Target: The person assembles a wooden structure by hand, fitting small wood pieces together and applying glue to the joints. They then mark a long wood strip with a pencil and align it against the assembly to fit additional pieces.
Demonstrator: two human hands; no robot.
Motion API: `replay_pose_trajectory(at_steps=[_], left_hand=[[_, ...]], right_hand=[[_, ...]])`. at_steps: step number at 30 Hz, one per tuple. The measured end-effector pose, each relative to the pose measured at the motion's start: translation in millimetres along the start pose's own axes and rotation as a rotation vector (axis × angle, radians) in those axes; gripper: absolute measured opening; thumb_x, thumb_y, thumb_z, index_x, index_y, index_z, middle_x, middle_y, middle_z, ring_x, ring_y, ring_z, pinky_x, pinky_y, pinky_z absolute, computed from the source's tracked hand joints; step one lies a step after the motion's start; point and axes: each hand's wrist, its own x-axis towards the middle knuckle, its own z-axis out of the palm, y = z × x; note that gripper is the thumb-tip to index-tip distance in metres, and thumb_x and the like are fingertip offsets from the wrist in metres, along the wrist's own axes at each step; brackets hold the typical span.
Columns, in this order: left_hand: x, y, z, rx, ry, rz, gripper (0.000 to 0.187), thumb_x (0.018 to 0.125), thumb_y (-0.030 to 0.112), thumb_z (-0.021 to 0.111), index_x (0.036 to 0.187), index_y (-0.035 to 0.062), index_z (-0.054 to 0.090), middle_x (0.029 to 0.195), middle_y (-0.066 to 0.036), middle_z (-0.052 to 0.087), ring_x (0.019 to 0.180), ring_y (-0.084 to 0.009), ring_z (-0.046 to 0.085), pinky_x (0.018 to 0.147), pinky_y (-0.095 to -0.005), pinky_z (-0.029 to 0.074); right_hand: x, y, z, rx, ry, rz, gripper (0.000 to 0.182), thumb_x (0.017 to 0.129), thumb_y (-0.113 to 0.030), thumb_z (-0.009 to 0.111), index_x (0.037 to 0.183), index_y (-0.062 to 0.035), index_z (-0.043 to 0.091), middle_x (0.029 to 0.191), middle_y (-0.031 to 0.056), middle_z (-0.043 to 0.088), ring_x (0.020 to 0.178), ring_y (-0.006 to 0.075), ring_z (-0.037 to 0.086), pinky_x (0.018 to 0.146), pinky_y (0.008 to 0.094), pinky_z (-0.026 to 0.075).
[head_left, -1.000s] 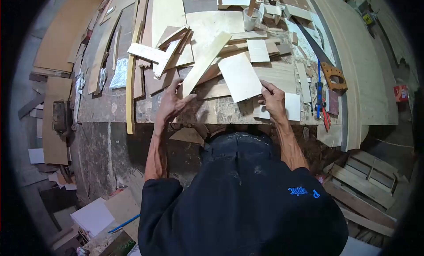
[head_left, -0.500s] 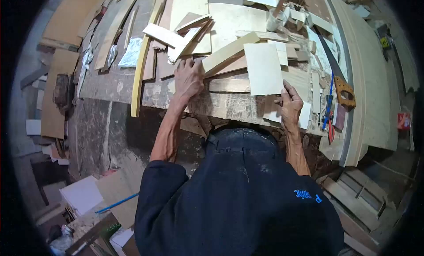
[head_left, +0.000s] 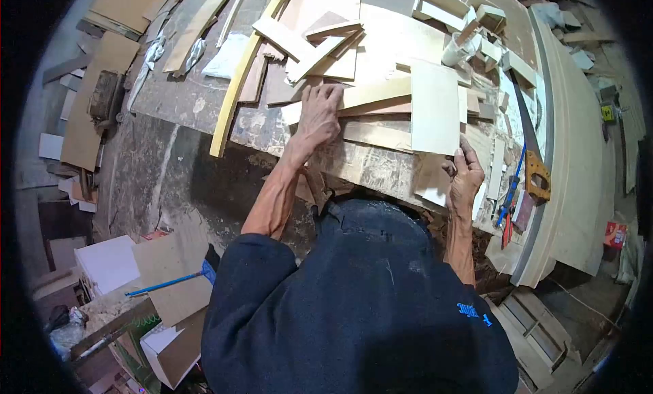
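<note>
My left hand [head_left: 320,116] is curled over a long, pale wooden strip [head_left: 377,96] near the bench's front edge. The strip's end pokes out left of my knuckles, and its far end goes behind a white rectangular panel [head_left: 435,112]. Between thumb and fingers, my right hand [head_left: 466,175] pinches that panel by its lower right corner, holding it tilted up over the wood pieces. Beneath the strip lies a shorter wood piece [head_left: 377,134]. Several crossed offcuts [head_left: 320,57] are stacked just beyond my left hand.
The cluttered workbench [head_left: 183,98] has a long yellowish batten [head_left: 235,95] overhanging its front edge on the left. At right lie a handsaw [head_left: 537,176] and a blue screwdriver [head_left: 509,195]. A plastic cup [head_left: 454,50] stands at the back. Boards and offcuts cover the floor.
The strip under my left hand lies more level, and its end now shows left of the hand. My right hand still holds the panel. The whole view has shifted.
</note>
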Motion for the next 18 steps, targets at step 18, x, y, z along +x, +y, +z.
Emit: replay_pose_trajectory(at_steps=[18], left_hand=[[7, -8, -3, -0.199, -0.117, 0.102, 0.061, 0.07, -0.004, 0.067, 0.128, 0.0096, 0.054, 0.127, -0.012, 0.054, 0.122, -0.0333, 0.047, 0.107, -0.0452, 0.035]], right_hand=[[14, -40, -48, 0.242, 0.224, -0.157, 0.035, 0.097, -0.004, 0.052, 0.131, 0.001, 0.057, 0.111, 0.0061, 0.068, 0.081, 0.009, 0.062, 0.066, 0.0215, 0.049]])
